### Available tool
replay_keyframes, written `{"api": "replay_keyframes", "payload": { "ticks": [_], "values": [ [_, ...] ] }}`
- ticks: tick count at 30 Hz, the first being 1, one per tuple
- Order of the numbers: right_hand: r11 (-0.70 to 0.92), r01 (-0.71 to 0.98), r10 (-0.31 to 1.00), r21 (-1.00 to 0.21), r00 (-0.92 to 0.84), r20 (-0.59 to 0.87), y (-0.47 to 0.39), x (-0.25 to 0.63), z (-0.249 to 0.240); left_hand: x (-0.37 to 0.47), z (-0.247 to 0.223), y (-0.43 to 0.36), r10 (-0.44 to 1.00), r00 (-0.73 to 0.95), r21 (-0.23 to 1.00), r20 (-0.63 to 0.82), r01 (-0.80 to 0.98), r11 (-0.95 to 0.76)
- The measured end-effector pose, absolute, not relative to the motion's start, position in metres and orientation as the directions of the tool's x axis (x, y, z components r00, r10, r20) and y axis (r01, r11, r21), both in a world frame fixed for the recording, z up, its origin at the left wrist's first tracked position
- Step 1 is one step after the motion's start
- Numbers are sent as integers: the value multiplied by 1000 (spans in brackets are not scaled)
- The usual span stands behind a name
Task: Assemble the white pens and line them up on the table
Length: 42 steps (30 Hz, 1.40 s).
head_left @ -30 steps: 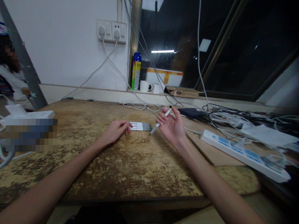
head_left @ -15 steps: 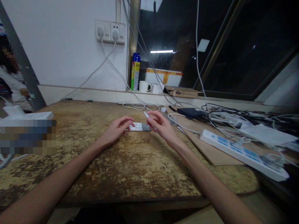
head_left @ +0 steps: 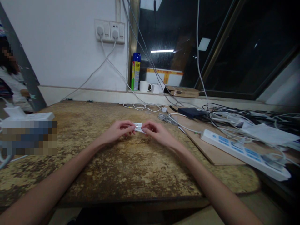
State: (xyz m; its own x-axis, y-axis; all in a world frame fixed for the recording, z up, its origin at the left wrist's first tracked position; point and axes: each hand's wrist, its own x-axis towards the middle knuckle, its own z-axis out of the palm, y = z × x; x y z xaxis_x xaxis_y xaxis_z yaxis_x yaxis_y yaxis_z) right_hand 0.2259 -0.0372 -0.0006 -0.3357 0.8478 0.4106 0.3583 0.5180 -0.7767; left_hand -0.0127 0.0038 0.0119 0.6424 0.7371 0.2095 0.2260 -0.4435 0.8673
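Several slim white and grey pens (head_left: 138, 124) lie side by side in a row on the worn wooden table (head_left: 131, 168). Only their middle stretch shows; fingers cover both ends. My left hand (head_left: 119, 129) is closed at the left end of the row, thumb and fingertips pinching the pens. From the other side, my right hand (head_left: 156, 131) pinches a white pen at the near edge of the row, low over the table. Its fingers hide the grey ends of the pens.
At right, a white power strip (head_left: 245, 154) lies on a brown board (head_left: 214, 157) beside tangled cables. Another power strip (head_left: 44, 116) stands at left. A mug (head_left: 144, 86) and a spray can (head_left: 136, 72) stand on the sill. A person (head_left: 14, 78) is at far left.
My right hand has come down and left, bringing the pen it held raised and tilted down to the row. My left hand has moved slightly and closed at the row's left end.
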Motion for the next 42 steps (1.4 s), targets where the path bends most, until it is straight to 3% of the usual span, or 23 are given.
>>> {"api": "replay_keyframes", "payload": {
  "ticks": [7, 13, 19, 29, 33, 38, 42],
  "values": [
    [442, 290, 893, -849, -237, 384, -23, 243, -4, -31, 9, 29, 778, 573, 796, 256, 332, -506],
    [388, 425, 898, -818, -376, 231, -26, 252, -2, -40, 13, 30, 709, 694, 740, 123, 412, -531],
    [397, 443, 802, -804, -593, 70, -26, 254, -9, -43, 20, 19, 626, 778, 666, -54, 495, -558],
    [354, 466, 760, -810, -648, -41, -32, 252, -9, -42, 15, 17, 504, 862, 631, -61, 424, -649],
    [415, 515, 821, -750, -567, 65, -30, 251, -10, -42, 13, 17, 489, 870, 652, -60, 405, -641],
    [496, 729, 863, -471, -357, 357, -23, 250, -18, -41, 14, 20, 605, 796, 671, -29, 464, -578],
    [519, 763, 830, -385, -343, 440, -19, 250, -26, -41, 12, 22, 644, 765, 674, 4, 474, -566]
  ]
}}
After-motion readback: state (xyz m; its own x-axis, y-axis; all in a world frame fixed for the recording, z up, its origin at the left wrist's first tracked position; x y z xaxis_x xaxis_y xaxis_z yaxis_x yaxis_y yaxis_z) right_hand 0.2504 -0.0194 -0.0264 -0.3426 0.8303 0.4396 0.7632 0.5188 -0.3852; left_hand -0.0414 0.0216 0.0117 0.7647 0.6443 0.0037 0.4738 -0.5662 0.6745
